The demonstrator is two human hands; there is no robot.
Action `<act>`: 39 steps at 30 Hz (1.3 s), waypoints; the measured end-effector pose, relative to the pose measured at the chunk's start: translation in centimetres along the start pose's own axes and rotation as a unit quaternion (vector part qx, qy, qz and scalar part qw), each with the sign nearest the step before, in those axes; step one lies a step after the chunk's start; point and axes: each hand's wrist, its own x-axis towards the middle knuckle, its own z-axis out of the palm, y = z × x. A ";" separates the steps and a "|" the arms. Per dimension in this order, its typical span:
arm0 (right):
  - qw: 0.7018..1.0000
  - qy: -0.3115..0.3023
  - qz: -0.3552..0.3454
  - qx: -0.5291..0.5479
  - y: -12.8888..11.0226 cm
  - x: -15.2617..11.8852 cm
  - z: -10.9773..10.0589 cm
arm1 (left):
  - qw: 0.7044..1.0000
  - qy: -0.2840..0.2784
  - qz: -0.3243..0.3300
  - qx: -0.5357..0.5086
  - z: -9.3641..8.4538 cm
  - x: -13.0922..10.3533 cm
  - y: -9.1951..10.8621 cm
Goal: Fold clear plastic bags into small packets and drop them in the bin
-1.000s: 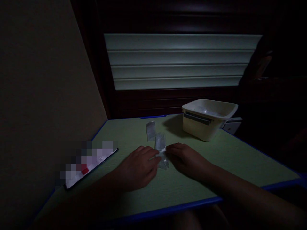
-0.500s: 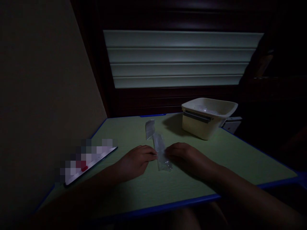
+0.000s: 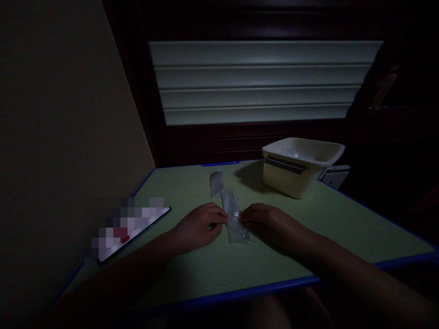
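A long clear plastic bag (image 3: 233, 212) lies lengthwise on the green table, creased and shiny between my two hands. My left hand (image 3: 202, 226) pinches its left edge between thumb and fingers. At the right edge, the curled fingers of my right hand (image 3: 265, 221) grip the plastic; their tips are partly hidden in the dim light. Just beyond the bag's far end lies a second, smaller piece of clear plastic (image 3: 216, 183), flat on the table and touched by neither hand.
A cream plastic bin (image 3: 283, 180) with a grey handle stands at the back right, clear plastic inside it. A tablet-like device (image 3: 137, 233), partly pixelated, lies on the left. The green table (image 3: 192, 274) has a blue edge; a wall rises along its left side.
Both hands stay at the bag's edges, and its middle looks more creased and shiny now. The whole view has shifted slightly.
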 end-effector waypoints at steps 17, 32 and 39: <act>0.995 0.049 0.061 0.062 -0.3 0.1 0.3 | 0.996 0.018 -0.069 -0.049 0.2 -0.1 0.4; 0.989 0.039 0.074 0.125 -1.2 0.3 0.3 | 0.987 0.039 -0.132 -0.080 0.4 0.1 0.7; 0.973 0.066 0.139 0.170 -0.7 0.9 0.9 | 0.969 0.069 -0.214 -0.104 0.8 0.2 1.2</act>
